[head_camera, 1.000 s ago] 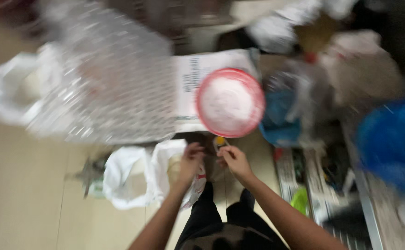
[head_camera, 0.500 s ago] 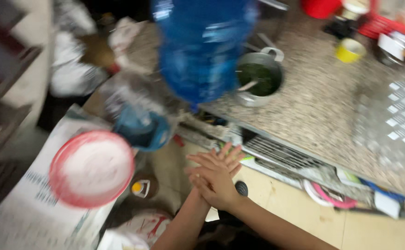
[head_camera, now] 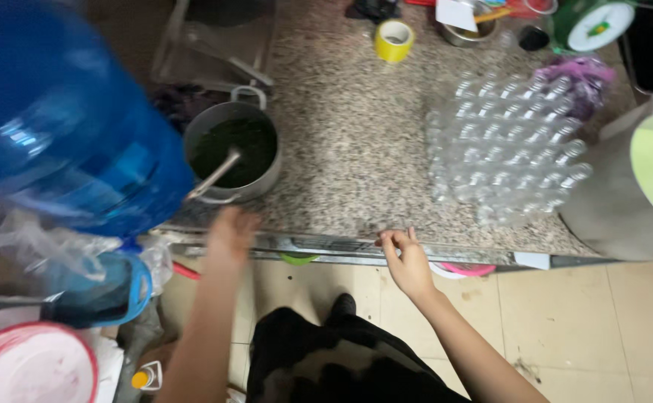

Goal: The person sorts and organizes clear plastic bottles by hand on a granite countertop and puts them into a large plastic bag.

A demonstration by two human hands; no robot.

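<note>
Reaching at the worktop's [head_camera: 356,142] near edge, the right hand [head_camera: 408,263] curls its fingers [head_camera: 387,240] narrowly over the metal rim, holding nothing, while the blurred left hand [head_camera: 229,235], grip unreadable, hovers just below the steel pot [head_camera: 233,160], half hidden by a blue water jug [head_camera: 58,127].

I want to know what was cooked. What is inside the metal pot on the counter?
The metal pot holds a dark green mass, and a metal utensil handle leans out over its rim. The utensil's working end is buried, and the pot's bottom is covered.
</note>
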